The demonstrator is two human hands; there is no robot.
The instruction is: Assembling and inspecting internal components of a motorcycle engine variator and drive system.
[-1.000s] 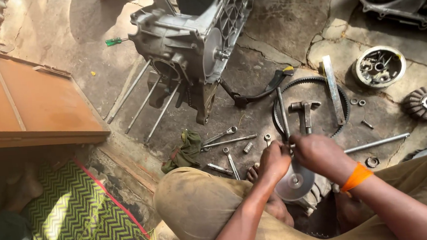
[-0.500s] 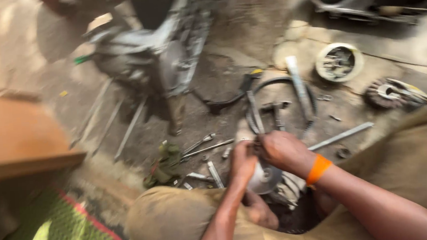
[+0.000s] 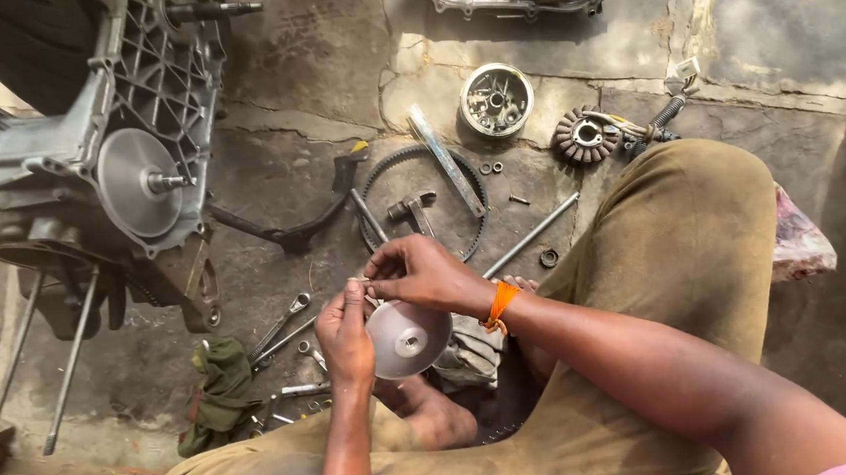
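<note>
The left hand [image 3: 343, 334] holds the rim of a round metal disc [image 3: 408, 339] near the person's lap. The right hand [image 3: 423, 272] pinches something tiny at the disc's top edge; what it is cannot be seen. A toothed belt [image 3: 474, 232] lies just beyond, wrenches [image 3: 281, 332] to the left.

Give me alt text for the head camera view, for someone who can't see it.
A seated person's left hand and right hand hold a round metal pulley disc over cracked concrete. A drive belt, hammer, wrenches and a green rag lie around, with an engine casing at left.
</note>
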